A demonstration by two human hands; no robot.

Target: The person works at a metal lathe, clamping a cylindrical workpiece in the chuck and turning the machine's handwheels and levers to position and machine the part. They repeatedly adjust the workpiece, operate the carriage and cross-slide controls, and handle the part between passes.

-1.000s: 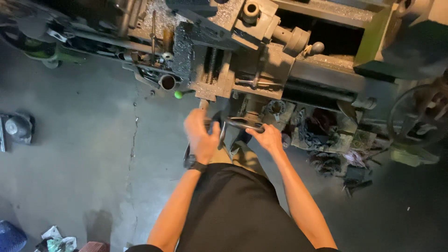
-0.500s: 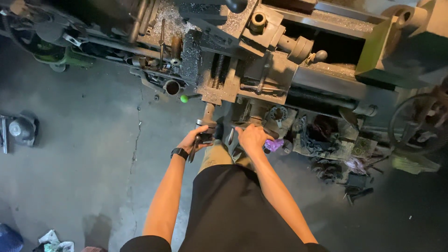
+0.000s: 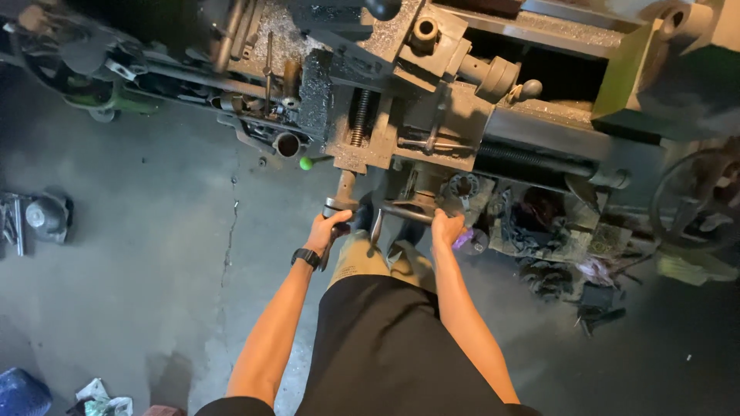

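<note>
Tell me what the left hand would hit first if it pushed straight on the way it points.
Likely the lathe carriage: the left hand grips the crank handle, whose shaft leads up into it. Depth is uncertain.

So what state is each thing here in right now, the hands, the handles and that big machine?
Left hand: grip closed on the cross-slide crank handle.
Right hand: grip closed on the rim of the carriage handwheel.
Lathe: grimy, strewn with metal chips; running or stopped cannot be told.
Green knob: untouched, sticking out near the left hand.
Black wristwatch: strapped on the left wrist.
</note>
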